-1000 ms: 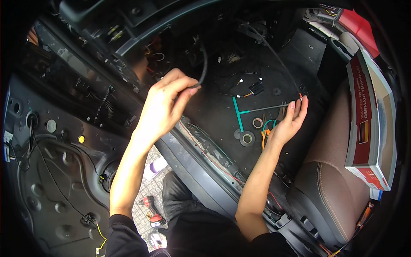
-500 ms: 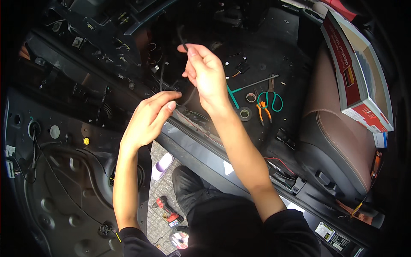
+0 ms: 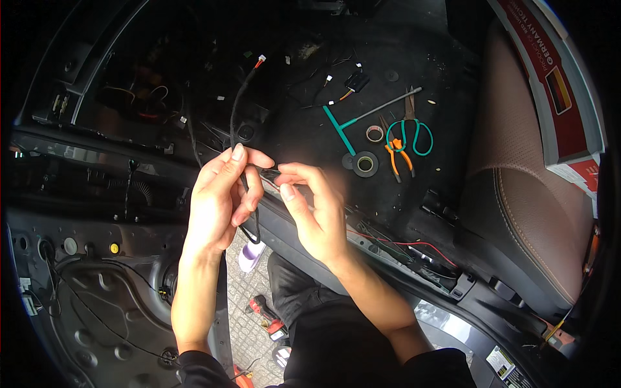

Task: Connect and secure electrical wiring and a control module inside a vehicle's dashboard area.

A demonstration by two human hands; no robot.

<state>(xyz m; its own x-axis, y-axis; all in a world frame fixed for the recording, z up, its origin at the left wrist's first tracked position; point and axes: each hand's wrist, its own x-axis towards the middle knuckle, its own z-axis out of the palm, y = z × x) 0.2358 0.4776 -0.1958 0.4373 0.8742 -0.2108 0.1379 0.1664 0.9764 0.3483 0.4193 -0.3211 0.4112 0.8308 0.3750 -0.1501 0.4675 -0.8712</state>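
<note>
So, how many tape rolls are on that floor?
2: a small roll beside the teal T-handled tool and a larger dark grey roll lower in view. More may be hidden.

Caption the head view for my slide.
Left hand holds a black cable, right hand close by, with scissors and pliers on the car floor.

The left fingers (image 3: 233, 166) hide part of the black cable (image 3: 235, 107); the upper edge crops the box (image 3: 556, 97), the lower edge an unidentifiable orange item (image 3: 244, 381).
</note>
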